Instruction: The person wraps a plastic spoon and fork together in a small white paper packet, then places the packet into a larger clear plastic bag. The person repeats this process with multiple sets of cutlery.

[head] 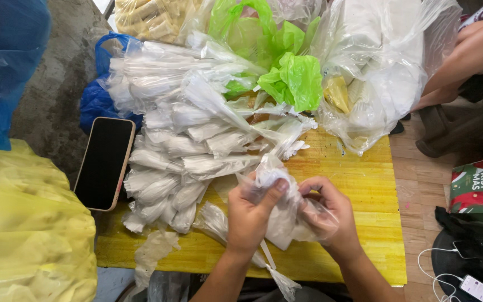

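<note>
Both hands, left hand (250, 215) and right hand (326, 215), pinch crinkly clear plastic bag (279, 215).

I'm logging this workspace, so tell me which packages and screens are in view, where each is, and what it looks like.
Phone: left of the yellow board, flat, dark screen, pale case.
Second phone: bottom right, small, white, cabled.
Printed package: right edge, red and green with white lettering.
Clear small bag: centre, held by the left hand and the right hand.
Green bag: top centre, crumpled.
</note>
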Demonstrator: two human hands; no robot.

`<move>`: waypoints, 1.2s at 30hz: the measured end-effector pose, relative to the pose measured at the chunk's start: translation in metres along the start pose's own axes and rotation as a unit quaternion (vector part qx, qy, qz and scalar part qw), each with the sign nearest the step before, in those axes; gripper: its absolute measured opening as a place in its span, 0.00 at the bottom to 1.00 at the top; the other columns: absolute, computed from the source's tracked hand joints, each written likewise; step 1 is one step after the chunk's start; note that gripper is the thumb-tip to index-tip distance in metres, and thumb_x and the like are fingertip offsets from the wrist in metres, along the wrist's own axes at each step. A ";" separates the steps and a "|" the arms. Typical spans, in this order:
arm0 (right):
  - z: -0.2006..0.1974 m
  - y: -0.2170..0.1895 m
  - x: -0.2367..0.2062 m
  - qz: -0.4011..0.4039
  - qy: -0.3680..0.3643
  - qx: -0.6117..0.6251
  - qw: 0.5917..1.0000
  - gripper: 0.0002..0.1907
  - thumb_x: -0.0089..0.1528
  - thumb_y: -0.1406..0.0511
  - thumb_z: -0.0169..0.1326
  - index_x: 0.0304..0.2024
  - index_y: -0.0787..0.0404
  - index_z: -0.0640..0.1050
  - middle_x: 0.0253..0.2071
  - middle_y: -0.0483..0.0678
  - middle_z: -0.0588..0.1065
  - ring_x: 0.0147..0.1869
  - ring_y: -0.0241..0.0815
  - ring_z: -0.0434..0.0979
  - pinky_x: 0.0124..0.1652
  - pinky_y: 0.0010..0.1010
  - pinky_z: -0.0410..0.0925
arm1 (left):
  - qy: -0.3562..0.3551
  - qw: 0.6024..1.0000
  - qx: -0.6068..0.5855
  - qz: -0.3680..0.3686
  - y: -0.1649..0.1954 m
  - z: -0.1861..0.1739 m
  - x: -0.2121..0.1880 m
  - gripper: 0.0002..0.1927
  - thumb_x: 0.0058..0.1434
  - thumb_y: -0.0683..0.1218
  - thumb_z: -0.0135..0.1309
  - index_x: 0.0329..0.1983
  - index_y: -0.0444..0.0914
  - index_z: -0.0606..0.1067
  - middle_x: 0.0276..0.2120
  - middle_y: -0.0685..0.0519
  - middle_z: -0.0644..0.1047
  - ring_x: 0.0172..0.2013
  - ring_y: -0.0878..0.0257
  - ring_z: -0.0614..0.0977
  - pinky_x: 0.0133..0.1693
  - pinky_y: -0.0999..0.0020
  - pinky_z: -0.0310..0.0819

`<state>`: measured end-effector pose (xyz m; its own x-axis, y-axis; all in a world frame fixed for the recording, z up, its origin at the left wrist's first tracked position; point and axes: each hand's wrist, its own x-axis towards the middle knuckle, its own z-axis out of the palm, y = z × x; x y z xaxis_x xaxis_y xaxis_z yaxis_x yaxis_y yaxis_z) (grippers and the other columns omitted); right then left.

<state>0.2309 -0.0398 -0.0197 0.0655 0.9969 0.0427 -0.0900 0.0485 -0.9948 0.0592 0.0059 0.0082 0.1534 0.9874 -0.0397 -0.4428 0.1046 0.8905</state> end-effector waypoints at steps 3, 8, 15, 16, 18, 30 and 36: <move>-0.010 0.004 -0.002 0.032 0.013 -0.050 0.998 0.06 0.61 0.73 0.59 0.40 0.66 0.76 0.37 0.50 0.78 0.38 0.37 0.79 0.39 0.29 0.74 | 0.094 0.995 0.009 0.037 0.011 -0.015 0.016 0.08 0.62 0.41 0.64 0.39 0.31 0.81 0.32 0.49 0.84 0.30 0.64 0.83 0.37 0.69 0.78; -0.068 -0.013 0.004 0.047 -0.109 -0.244 0.962 0.05 0.59 0.71 0.59 0.38 0.65 0.81 0.36 0.49 0.81 0.42 0.37 0.82 0.45 0.28 0.74 | 0.118 0.980 -0.063 0.151 0.044 -0.054 0.038 0.06 0.59 0.37 0.64 0.38 0.34 0.79 0.36 0.49 0.83 0.35 0.65 0.84 0.42 0.69 0.80; -0.063 -0.056 0.006 -0.077 -0.045 -0.097 0.991 0.25 0.65 0.60 0.54 0.61 0.67 0.72 0.57 0.52 0.78 0.65 0.44 0.76 0.63 0.36 0.65 | -0.071 0.993 -0.091 0.023 0.042 -0.030 0.019 0.04 0.65 0.36 0.62 0.41 0.31 0.78 0.37 0.47 0.82 0.36 0.61 0.84 0.40 0.64 0.81; -0.047 -0.053 0.007 -0.095 -0.114 -0.068 0.987 0.29 0.65 0.57 0.56 0.64 0.67 0.70 0.59 0.53 0.76 0.67 0.45 0.73 0.65 0.37 0.62 | -0.080 0.993 -0.092 0.012 0.038 -0.023 0.015 0.06 0.63 0.35 0.62 0.41 0.32 0.77 0.37 0.48 0.82 0.37 0.63 0.83 0.41 0.65 0.80; -0.016 -0.042 0.011 -0.068 -0.213 0.013 0.975 0.34 0.65 0.56 0.60 0.68 0.66 0.65 0.62 0.52 0.72 0.68 0.45 0.70 0.65 0.36 0.61 | -0.097 0.991 -0.093 -0.006 0.032 -0.011 0.012 0.10 0.60 0.34 0.63 0.43 0.34 0.76 0.38 0.52 0.82 0.39 0.65 0.82 0.45 0.68 0.78; 0.014 0.017 -0.004 0.228 -0.226 0.254 0.912 0.19 0.66 0.56 0.56 0.47 0.66 0.78 0.23 0.40 0.68 0.23 0.30 0.62 0.25 0.24 0.57 | -0.194 0.911 -0.354 -0.084 0.021 -0.011 0.020 0.12 0.77 0.52 0.50 0.47 0.38 0.71 0.28 0.58 0.68 0.29 0.67 0.71 0.34 0.72 0.68; 0.017 0.012 -0.002 0.194 -0.320 0.135 0.917 0.15 0.69 0.60 0.57 0.37 0.66 0.74 0.27 0.43 0.72 0.29 0.34 0.70 0.32 0.28 0.64 | -0.081 0.950 -0.287 -0.094 0.015 -0.011 0.023 0.26 0.70 0.64 0.38 0.25 0.40 0.60 0.22 0.51 0.64 0.26 0.57 0.69 0.34 0.61 0.69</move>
<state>0.2123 -0.0399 -0.0302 -0.6127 0.7700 -0.1779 -0.2315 -0.3902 -0.8912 0.0464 0.0318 0.0160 0.3912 0.9183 -0.0610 -0.7959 0.3709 0.4786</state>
